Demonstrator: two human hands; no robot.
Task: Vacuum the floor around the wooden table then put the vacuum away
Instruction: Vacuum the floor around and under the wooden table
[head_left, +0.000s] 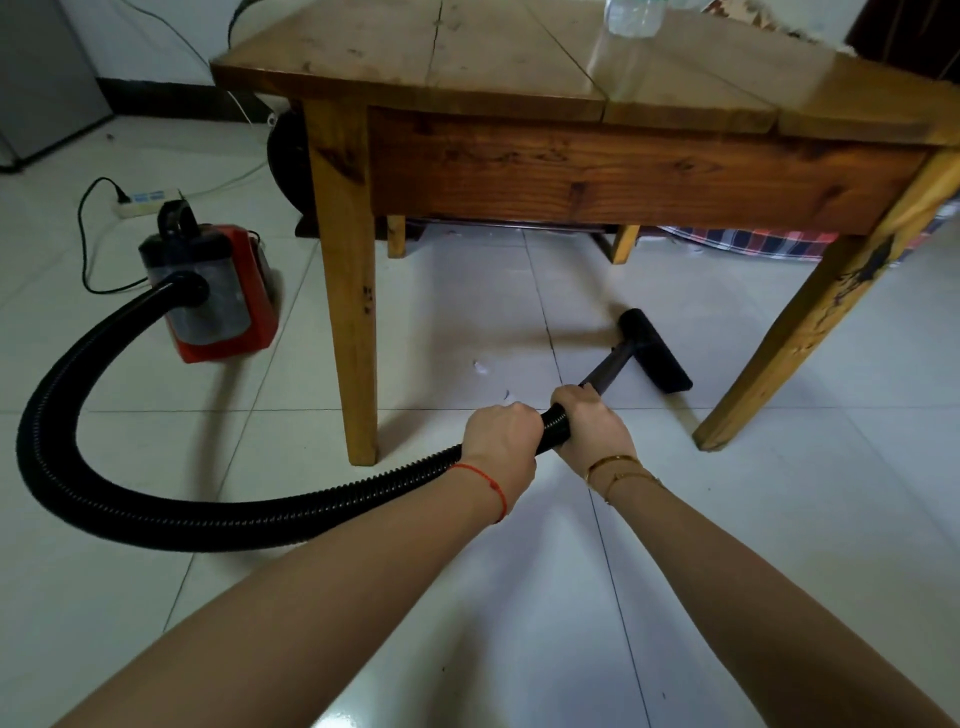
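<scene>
Both hands at frame centre, left hand (498, 441) and right hand (592, 423) with fingers grasping the black hose (156, 512), floor nozzle (655, 358) under the wooden bench (571, 171), red vacuum (218, 306) at left on the tiled floor (519, 623)

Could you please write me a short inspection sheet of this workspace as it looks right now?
Surface: white tiled floor, small scraps near the nozzle.
Job's things: floor nozzle under wooden table; red vacuum left of it.
Clutter: plastic bottle on table.
Grippers: left hand and right hand grip the hose.
Cables: black cord into power strip.
Surroundings: checked cloth behind.
</scene>
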